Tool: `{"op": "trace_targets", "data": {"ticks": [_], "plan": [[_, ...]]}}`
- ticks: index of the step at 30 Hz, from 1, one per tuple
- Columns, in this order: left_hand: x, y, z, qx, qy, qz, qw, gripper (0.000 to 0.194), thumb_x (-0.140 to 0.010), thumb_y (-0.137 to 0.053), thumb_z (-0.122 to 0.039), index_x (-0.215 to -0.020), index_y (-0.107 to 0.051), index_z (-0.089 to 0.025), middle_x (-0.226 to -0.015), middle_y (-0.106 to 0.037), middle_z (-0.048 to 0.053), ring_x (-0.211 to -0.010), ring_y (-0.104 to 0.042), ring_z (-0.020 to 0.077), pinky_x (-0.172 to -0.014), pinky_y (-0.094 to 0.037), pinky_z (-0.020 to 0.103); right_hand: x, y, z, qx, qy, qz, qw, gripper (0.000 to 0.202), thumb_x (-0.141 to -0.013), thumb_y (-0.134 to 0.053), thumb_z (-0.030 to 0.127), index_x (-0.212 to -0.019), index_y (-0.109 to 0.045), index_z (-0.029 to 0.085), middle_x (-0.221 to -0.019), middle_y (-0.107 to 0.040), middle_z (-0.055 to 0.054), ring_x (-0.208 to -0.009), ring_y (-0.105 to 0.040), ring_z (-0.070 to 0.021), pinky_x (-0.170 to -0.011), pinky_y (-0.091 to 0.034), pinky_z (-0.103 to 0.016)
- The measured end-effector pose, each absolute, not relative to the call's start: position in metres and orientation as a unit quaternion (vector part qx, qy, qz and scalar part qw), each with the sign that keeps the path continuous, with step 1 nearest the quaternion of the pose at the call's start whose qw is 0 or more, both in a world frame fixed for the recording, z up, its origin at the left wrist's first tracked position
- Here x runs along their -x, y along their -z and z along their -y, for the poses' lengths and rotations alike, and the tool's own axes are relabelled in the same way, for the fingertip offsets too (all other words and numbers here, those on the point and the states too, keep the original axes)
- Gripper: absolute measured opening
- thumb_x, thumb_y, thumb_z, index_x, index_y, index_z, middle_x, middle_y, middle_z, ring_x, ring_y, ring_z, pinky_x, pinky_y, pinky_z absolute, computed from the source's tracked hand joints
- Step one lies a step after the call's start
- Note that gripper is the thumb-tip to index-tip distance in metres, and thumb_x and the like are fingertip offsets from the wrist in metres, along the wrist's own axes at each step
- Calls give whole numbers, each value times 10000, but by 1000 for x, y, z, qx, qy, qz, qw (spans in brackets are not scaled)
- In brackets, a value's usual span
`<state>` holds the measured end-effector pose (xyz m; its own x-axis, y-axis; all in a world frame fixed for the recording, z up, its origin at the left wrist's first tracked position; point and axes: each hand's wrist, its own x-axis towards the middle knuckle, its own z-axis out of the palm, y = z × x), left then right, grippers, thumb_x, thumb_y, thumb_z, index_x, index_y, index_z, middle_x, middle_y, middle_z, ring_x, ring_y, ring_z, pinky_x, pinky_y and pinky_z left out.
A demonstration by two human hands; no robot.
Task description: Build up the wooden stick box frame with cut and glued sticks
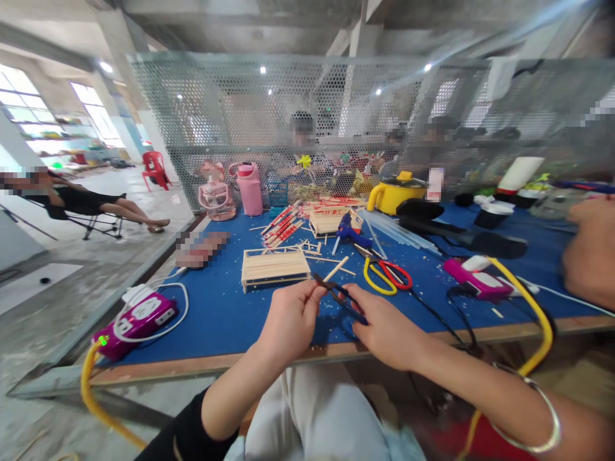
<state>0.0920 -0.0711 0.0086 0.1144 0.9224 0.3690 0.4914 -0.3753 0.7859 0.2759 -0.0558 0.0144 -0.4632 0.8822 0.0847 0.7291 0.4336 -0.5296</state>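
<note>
My right hand is closed around the handles of black scissors. The scissor blades point left, up to the fingertips of my left hand. Between its pinched fingers that hand holds a pale wooden stick, which slants up to the right across the blades. Whether the blades touch the stick I cannot tell. Just beyond my left hand stands a small bed-like frame made of wooden sticks. Scissors with yellow and red handles and a blue glue gun lie beyond my right hand.
Bundled sticks in red-and-white wrappers and a second stick frame lie farther back. Purple power strips with yellow cables flank me. Clear glue sticks and a yellow pot stand right. Another person's hand is far right.
</note>
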Motion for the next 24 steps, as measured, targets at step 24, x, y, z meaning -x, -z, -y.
{"op": "trace_targets", "data": {"ticks": [24], "plan": [[-78,7,52,-622,-417,-578,325,374,-893,-382,-428,-830,-644,-168,-572,-553,-26,-486,-454,122,-476,-324,227,-298,-16,23,624,-175,754,106,663,-826,-481,546,-1308,-412,97,-1116,-633,-207,-976,-629,-325,-808,-469,-441]]}}
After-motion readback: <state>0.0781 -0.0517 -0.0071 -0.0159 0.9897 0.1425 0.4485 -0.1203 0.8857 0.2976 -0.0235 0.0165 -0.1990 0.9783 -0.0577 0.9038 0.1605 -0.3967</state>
